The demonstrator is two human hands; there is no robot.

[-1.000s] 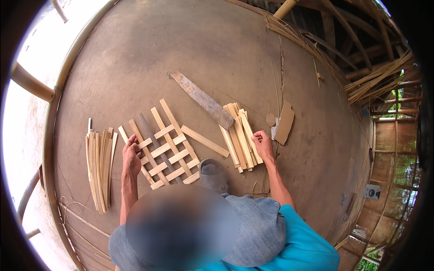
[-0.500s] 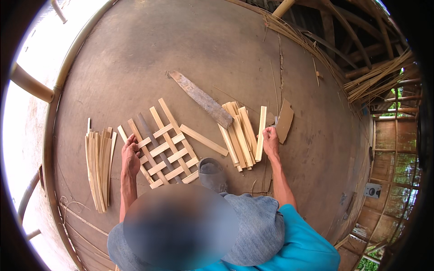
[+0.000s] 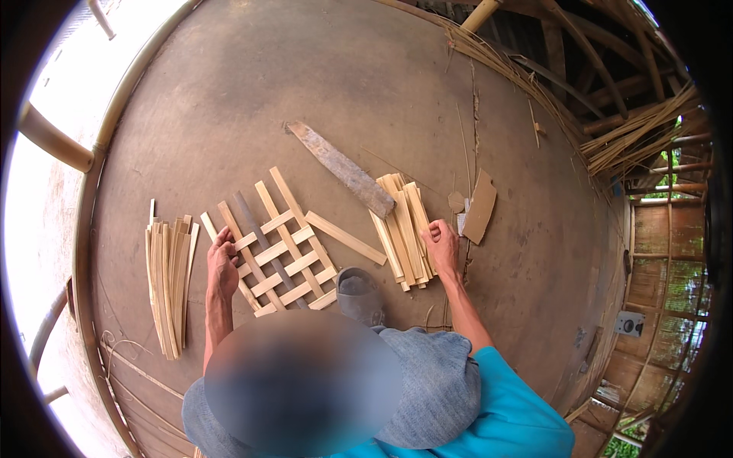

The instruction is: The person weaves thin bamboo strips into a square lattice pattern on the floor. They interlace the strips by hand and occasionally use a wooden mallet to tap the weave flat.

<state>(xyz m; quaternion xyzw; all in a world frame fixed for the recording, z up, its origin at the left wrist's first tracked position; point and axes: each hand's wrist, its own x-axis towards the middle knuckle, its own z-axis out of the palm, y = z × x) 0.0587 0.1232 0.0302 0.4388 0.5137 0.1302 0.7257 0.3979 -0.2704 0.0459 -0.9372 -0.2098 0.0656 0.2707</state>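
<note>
A loosely woven bamboo lattice point(image 3: 284, 246) lies on the floor in front of me, its pale strips crossed by a dark one point(image 3: 250, 217). My left hand point(image 3: 221, 267) is closed at the lattice's left edge, fingertips on the strips there. Farther right, my right hand point(image 3: 442, 246) is closed with bent fingers at the right side of a pile of bamboo strips point(image 3: 397, 221); it pinches a strip along that side, partly covered by the fingers. One loose strip point(image 3: 345, 237) rests between lattice and pile. My shod foot point(image 3: 357, 294) stands beside the lattice's lower right corner.
A long, worn wooden slat point(image 3: 336, 164) overlaps the pile's upper end. Another bundle of strips point(image 3: 166, 282) lies at the left. Right of my right hand is a piece of brown cardboard point(image 3: 479, 206). Thin canes point(image 3: 641, 130) are heaped at the far right.
My right hand has moved left, bringing the strip it held apart from the pile up against the pile's right side. My left hand stays at the lattice.
</note>
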